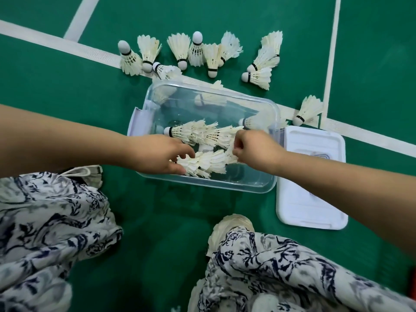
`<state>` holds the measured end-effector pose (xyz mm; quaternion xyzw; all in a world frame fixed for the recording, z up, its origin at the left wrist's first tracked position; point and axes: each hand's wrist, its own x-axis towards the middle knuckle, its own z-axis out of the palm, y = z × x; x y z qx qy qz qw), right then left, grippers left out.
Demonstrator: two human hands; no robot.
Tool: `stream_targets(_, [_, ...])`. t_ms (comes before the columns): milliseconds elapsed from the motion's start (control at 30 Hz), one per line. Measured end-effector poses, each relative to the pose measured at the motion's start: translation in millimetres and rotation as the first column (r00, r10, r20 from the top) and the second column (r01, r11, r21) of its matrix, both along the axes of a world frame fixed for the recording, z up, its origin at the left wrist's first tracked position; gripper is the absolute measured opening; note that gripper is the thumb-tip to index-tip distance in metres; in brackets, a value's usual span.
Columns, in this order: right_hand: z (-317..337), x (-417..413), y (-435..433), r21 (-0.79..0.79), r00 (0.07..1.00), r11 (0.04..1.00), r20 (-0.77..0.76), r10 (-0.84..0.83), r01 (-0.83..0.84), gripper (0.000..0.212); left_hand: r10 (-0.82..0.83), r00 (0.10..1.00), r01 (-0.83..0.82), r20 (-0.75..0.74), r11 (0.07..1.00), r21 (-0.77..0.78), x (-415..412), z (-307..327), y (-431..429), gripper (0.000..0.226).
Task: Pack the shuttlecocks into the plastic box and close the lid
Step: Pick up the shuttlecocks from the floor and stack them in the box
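A clear plastic box (247, 183) stands open on the green floor. Inside it lie two rows of nested white shuttlecocks: a far row (198, 132) and a near row (207, 163). My left hand (157, 154) grips the left end of the near row. My right hand (254, 149) pinches the feathers at the row's right end. Another shuttlecock (254, 121) lies at the box's right wall. Several loose shuttlecocks (198, 52) are scattered on the floor beyond the box. The white lid (315, 212) lies flat to the box's right.
White court lines (67, 45) cross the green floor behind the box. One shuttlecock (309, 110) stands near the lid's far corner. My patterned trouser legs (45, 221) and a white shoe (231, 226) fill the foreground.
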<state>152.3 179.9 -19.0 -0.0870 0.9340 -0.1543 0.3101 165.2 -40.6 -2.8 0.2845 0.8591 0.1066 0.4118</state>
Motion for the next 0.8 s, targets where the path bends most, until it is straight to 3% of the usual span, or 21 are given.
stream_targets(133, [-15, -8, -8, -0.128, 0.862, 0.887, 0.330, -0.384, 0.444, 0.024, 0.034, 0.999, -0.035, 0.025, 0.999, 0.028, -2, 2, 3, 0.046])
stream_targets(267, [-30, 0, -15, -0.050, 0.746, 0.860, 0.524, -0.410, 0.508, 0.028, 0.064, 0.998, -0.066, 0.025, 0.997, 0.044, -6, 1, 4, 0.045])
stream_targets(433, [-31, 0, -16, 0.042, 0.722, 0.873, 0.545, -0.427, 0.485, 0.027, 0.062, 0.998, -0.062, 0.012, 0.998, 0.031, -7, 2, 3, 0.044])
stream_targets(500, [-24, -3, -15, 0.046, 0.694, 0.843, 0.545, -0.471, 0.536, 0.011, 0.057, 0.998, -0.057, 0.017, 0.998, 0.022, -7, 2, 2, 0.044])
stream_targets(533, [-18, -4, -14, 0.041, 0.674, 0.826, 0.556, -0.486, 0.562, 0.011, 0.057, 0.998, -0.057, 0.018, 0.998, 0.019, -7, 2, 2, 0.044])
stream_targets(567, [-11, -6, -13, 0.034, 0.645, 0.803, 0.576, -0.502, 0.595, 0.025, 0.057, 0.998, -0.057, 0.015, 0.998, 0.017, -8, 3, 3, 0.044])
stream_targets(667, [12, -16, -8, -0.037, 0.639, 0.782, 0.601, -0.480, 0.622, 0.044, 0.057, 0.998, -0.057, -0.006, 0.998, 0.021, -12, 5, 9, 0.043])
stream_targets(800, [43, -33, 7, -0.236, 0.697, 0.721, 0.563, -0.445, 0.651, 0.030, 0.058, 0.997, -0.055, -0.051, 0.997, 0.056, -21, 13, 25, 0.041])
